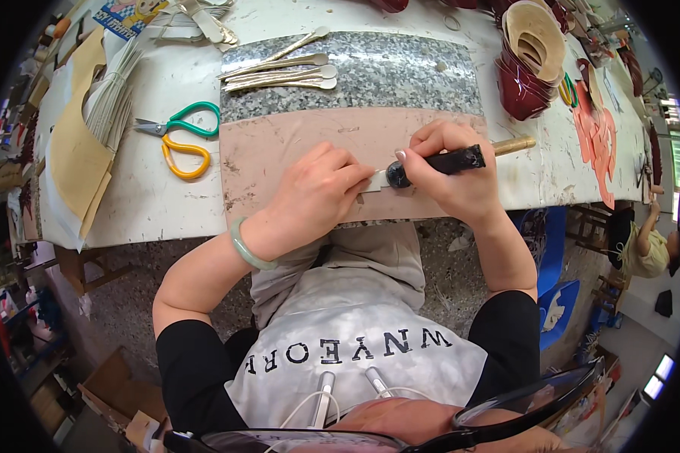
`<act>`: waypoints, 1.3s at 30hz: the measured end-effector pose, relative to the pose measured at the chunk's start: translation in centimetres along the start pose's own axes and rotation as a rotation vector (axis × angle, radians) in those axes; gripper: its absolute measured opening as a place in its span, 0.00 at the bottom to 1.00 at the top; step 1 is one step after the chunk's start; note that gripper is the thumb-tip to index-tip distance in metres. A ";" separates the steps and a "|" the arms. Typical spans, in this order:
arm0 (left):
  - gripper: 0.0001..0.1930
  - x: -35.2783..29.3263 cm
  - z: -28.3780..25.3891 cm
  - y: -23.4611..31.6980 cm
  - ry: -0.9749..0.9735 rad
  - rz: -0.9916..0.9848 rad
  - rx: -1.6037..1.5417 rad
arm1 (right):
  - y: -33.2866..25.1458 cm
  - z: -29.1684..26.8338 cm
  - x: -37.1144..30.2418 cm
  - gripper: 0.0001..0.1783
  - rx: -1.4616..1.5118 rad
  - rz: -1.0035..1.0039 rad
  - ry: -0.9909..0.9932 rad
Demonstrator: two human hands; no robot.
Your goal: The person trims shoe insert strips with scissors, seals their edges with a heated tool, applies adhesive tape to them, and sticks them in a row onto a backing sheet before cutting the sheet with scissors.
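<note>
My right hand (pixel 457 170) is closed around a hammer (pixel 461 160) with a black head; its wooden handle (pixel 515 146) sticks out to the right. The round face of the head rests close to the end of a small pale strip (pixel 373 181). My left hand (pixel 317 189) pinches that strip between thumb and fingers, hiding most of it, against a pinkish-brown board (pixel 279 140). Beyond the board lies a speckled stone slab (pixel 400 72), where several thin cream straps (pixel 295 78) with rounded ends are laid out.
Scissors (pixel 185 136) with one green and one yellow handle lie open left of the board. A paper-wrapped bundle of strips (pixel 113 98) is farther left. Dark red shiny shoe-like pieces (pixel 525 83) are stacked at right, near coral cutouts (pixel 597 136). A person (pixel 648 245) sits far right.
</note>
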State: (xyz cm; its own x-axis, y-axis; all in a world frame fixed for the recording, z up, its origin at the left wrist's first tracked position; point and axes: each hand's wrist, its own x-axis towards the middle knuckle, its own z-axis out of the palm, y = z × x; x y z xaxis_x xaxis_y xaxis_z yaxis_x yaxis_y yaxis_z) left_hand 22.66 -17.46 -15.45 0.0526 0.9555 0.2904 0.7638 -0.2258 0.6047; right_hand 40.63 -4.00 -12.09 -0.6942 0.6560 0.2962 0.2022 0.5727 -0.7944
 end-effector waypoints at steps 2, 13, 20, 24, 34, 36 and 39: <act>0.09 -0.1 0.0 -0.1 0.017 0.029 -0.020 | -0.2 0.1 0.3 0.09 -0.004 -0.035 -0.043; 0.19 -0.2 -0.4 -0.2 -0.053 0.278 0.243 | -1.3 0.4 1.4 0.08 -0.124 -0.175 -0.083; 0.15 0.4 -1.0 -0.8 -0.110 0.145 0.026 | -0.9 0.7 1.2 0.09 -0.081 -0.103 -0.099; 0.08 0.9 -0.9 -0.6 -0.102 0.017 -0.139 | -0.8 0.5 0.9 0.08 -0.016 -0.067 -0.107; 0.05 0.8 -0.9 0.0 -0.046 -0.098 -0.053 | -1.8 0.2 0.4 0.10 -0.064 -0.178 -0.113; 0.06 0.8 -1.1 -0.3 -0.030 -0.063 -0.045 | -1.6 0.4 0.4 0.10 -0.069 -0.201 -0.129; 0.06 0.3 -0.8 -0.5 0.011 -0.007 -0.025 | -1.2 0.3 0.4 0.09 -0.073 -0.202 -0.129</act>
State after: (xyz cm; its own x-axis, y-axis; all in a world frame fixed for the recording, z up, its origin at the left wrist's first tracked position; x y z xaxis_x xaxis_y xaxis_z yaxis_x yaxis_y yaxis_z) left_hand 21.78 -17.17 -15.04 0.0399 0.9550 0.2940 0.7475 -0.2238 0.6255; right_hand 39.92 -4.59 -11.17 -0.8071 0.4589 0.3714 0.0961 0.7228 -0.6844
